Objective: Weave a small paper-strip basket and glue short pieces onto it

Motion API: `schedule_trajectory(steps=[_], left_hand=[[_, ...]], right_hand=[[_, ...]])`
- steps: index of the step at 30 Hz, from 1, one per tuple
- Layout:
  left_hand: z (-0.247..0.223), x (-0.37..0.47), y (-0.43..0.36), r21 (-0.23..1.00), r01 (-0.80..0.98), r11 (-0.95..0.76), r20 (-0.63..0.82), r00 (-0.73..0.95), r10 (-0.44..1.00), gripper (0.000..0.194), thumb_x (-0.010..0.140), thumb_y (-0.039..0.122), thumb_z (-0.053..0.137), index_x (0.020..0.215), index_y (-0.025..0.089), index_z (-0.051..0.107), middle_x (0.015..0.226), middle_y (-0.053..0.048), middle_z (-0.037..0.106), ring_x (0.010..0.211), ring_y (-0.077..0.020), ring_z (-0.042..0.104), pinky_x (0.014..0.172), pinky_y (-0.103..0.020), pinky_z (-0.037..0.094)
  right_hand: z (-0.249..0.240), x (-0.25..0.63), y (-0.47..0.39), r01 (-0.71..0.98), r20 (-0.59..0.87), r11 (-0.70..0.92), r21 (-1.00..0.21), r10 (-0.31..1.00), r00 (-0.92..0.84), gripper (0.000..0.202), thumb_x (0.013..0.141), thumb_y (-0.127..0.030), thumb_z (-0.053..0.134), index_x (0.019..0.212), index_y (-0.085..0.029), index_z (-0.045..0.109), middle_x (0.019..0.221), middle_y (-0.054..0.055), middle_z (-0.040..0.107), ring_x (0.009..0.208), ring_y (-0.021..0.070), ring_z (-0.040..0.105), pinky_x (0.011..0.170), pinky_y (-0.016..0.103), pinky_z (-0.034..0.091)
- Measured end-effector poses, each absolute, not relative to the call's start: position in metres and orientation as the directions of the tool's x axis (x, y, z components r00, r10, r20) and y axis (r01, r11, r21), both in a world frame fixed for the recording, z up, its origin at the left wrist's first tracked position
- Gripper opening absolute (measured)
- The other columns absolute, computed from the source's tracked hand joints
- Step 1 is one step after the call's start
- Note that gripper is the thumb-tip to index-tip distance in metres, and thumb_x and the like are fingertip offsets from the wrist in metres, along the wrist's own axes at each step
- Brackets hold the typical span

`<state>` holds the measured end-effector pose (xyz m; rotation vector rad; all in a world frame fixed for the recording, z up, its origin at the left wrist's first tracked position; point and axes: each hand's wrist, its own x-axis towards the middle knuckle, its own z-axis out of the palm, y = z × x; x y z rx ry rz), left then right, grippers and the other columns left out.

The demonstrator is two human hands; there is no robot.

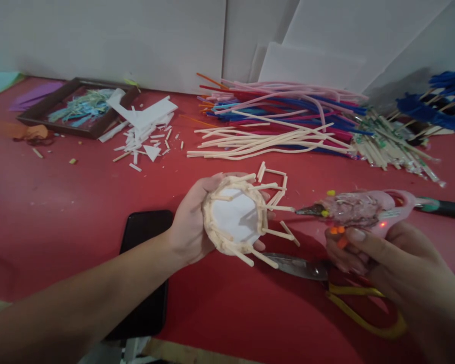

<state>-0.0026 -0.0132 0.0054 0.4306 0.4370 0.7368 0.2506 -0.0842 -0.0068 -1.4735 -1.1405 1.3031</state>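
Note:
My left hand (191, 222) is closed around a small round basket (208, 222) made of cream pipe cleaner or cord, with a white base inside and short cream sticks poking out of its rim. In my right hand (394, 258) is a pink glue gun (382, 207), its red light lit. The nozzle points left, close to the tip of one stick. Yellow and orange bits cling to the gun. Several short cream pieces (276, 172) lie on the red table just behind the basket. Yellow-handled scissors (303, 267) rest below, partly behind my right hand.
A black phone (146, 227) lies under my left forearm. Bundles of coloured pipe cleaners (273, 101) and cream ones (258, 144) lie at the back, near wrapped sticks (387, 141). Paper scraps (144, 121) and a dark frame (94, 129) are at back left.

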Motion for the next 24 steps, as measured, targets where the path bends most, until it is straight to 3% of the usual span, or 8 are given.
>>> schedule_trajectory(steps=[10,24], left_hand=[[0.0109,-0.0004,-0.0152,0.562,-0.529,0.636,-0.262,0.615,0.744,0.030,0.081,0.039,0.054,0.095,0.016,0.066,0.086,-0.011,0.077,0.070,-0.0279,0.074,0.059,-0.045,0.063],[0.0081,-0.0030,-0.0160,0.635,-0.527,0.564,-0.198,0.595,0.779,0.026,0.083,0.038,0.057,0.098,0.017,0.064,0.091,-0.012,0.076,0.077,-0.0310,0.075,0.059,-0.045,0.062]], right_hand=[[-0.0062,0.2495,-0.0846,0.069,-0.258,-0.260,-0.963,0.965,0.035,0.052,0.076,-0.059,0.077,0.049,-0.022,0.052,0.042,-0.003,0.043,0.039,0.0105,0.038,0.040,0.028,0.035],[-0.0021,0.2448,-0.0849,0.154,-0.279,-0.287,-0.945,0.958,0.072,0.060,0.069,-0.069,0.076,0.043,-0.023,0.049,0.038,-0.002,0.043,0.038,0.0113,0.038,0.039,0.029,0.035]])
